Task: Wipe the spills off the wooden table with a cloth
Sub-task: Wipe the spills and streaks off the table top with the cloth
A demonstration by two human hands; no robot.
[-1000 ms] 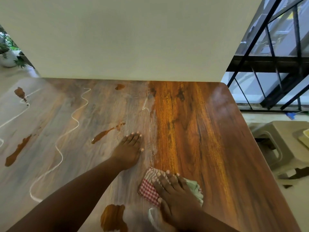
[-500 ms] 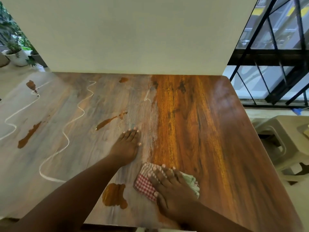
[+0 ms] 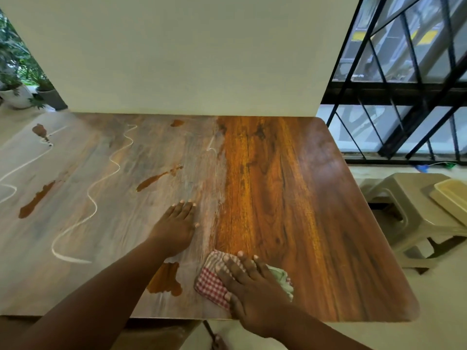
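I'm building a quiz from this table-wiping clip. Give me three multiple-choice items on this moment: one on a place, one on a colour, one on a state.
1. Where does the nearest brown spill lie relative to the cloth?
A. on the left hand's side of it
B. beyond the right hand's side of it
C. under it

2. What pattern shows on the cloth's exposed corner?
A. plain blue
B. red and white check
C. black stripes

3. How is the left hand placed?
A. gripping the cloth
B. raised off the table
C. flat on the table, fingers straight

Key: 1 A, the spill sits between the left forearm and the cloth; 2 B, checks show beside the right hand, which presses on the cloth; 3 C, the palm lies on bare wood, holding nothing.
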